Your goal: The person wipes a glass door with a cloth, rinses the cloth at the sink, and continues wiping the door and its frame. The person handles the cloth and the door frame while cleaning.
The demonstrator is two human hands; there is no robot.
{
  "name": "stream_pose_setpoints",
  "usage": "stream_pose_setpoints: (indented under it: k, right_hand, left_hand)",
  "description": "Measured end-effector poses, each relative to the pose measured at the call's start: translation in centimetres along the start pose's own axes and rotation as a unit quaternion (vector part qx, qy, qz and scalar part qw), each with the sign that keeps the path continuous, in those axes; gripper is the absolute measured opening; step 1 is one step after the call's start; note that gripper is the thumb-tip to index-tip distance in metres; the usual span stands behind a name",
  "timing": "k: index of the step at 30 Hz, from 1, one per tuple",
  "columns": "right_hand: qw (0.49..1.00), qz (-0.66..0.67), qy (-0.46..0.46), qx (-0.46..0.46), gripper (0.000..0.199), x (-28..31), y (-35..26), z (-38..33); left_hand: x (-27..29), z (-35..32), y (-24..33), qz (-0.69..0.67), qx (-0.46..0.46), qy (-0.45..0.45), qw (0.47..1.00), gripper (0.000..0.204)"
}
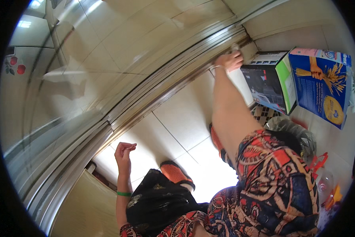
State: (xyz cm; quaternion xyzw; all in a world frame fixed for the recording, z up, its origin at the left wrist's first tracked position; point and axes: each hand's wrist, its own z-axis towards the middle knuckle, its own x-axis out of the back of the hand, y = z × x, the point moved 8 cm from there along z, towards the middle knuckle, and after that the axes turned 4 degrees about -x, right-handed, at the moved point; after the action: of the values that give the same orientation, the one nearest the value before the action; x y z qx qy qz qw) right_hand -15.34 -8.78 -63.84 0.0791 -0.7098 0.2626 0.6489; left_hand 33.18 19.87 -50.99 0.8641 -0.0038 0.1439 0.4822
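Door track [177,71] slants across the view, with the right hand [228,61] at its upper-right end, fingers bent beside a small pale item [235,47]; I cannot tell whether they grip it. The left hand [125,152] hangs above the tiled floor [177,118], its fingers curled together. Near the right hand stand a black-and-green cardboard box [264,85] and, beyond it, a blue packet [321,85] printed with wheat ears.
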Motion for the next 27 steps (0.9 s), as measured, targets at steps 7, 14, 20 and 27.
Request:
stream_pose_setpoints:
  k: [7, 14, 20, 27]
  right_hand:
    - [0.953, 0.017, -0.180, 0.242, 0.054, 1.3, 2.4, -26.3]
    - [0.747, 0.133, -0.612, 0.222, 0.028, 11.4, 5.7, -37.1]
    - [0.718, 0.180, -0.669, 0.069, 0.026, 27.3, 7.5, -30.6]
    - [0.742, 0.236, -0.614, 0.131, 0.028, 47.2, 8.7, -19.3]
  left_hand:
    - [-2.6, -1.8, 9.3, -0.011, 0.006, -0.029, 0.999, 0.021]
    - [-4.5, -11.5, 16.7, 0.001, 0.038, -0.064, 0.997, 0.020]
    - [-10.2, -23.0, 31.4, -0.092, 0.066, -0.112, 0.987, 0.025]
    - [-18.4, -36.9, 64.8, -0.238, -0.111, -0.445, 0.856, 0.036]
